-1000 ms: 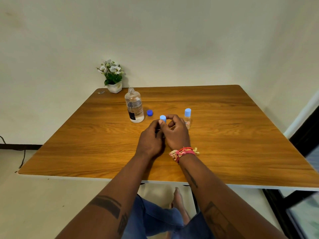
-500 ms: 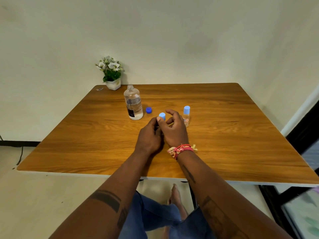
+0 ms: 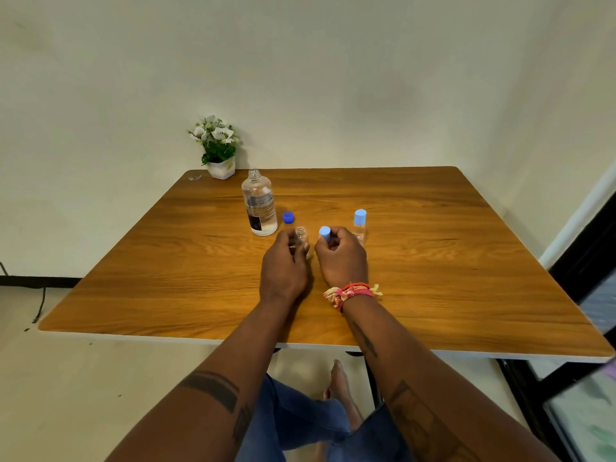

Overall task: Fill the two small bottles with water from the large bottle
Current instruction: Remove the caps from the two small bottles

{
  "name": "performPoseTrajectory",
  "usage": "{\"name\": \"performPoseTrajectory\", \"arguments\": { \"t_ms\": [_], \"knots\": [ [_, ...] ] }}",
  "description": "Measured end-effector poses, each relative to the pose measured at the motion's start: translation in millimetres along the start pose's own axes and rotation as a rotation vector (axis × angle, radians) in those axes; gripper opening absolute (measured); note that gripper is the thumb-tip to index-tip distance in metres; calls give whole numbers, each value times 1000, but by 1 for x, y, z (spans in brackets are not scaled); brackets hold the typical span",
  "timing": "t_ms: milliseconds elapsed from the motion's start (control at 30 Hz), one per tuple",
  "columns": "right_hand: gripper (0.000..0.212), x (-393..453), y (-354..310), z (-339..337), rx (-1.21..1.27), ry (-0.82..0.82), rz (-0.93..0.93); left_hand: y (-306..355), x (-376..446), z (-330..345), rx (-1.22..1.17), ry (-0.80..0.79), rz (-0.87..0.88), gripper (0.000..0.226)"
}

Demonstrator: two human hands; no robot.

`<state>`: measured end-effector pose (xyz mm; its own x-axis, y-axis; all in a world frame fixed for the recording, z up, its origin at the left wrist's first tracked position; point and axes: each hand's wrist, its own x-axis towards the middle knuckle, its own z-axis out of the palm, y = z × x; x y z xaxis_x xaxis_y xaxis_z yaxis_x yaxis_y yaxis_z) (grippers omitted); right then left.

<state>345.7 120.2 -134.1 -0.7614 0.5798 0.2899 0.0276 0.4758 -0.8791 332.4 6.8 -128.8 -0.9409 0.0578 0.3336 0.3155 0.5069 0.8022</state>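
Far left, upper part of frame: small metallic bit [image 3: 195, 177] on the wooden worktop [image 3: 433, 261], w/ a white pot of white flowers [image 3: 218, 151] just right of it at the back edge. Next, left of centre: large clear plastic bottle w/ label [image 3: 259, 203], upright, neck open, part full of water. Its dark blue round cap [image 3: 288, 217] lies on the worktop just right of it.

Centre frame: left hand [image 3: 283, 265], fingers curled round a small clear glass bottle [image 3: 301, 236], uncapped, mouth up, upright; can't tell if there's water in it. Just right, apart from it: right hand [image 3: 340, 258], grip closed, thumb and fingers pinching a light blue cylindrical cap [image 3: 324, 233] held above the worktop. Red and yellow thread band [image 3: 351, 291] on that wrist.

Right of centre, just behind right hand: second small clear bottle w/ light blue cap on [image 3: 359, 225], upright on the worktop, fill level unclear.
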Motion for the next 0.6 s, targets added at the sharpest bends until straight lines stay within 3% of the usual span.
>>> {"name": "performPoseTrajectory", "arguments": {
  "t_ms": [267,600],
  "knots": [
    [37,-2,6,12,-602,-78,-85,-4,-3,-6,18,78,-80,31],
    [50,-10,1,1,-676,-102,-77,1,-10,-10,60,62,-77,44]
  ]
}}
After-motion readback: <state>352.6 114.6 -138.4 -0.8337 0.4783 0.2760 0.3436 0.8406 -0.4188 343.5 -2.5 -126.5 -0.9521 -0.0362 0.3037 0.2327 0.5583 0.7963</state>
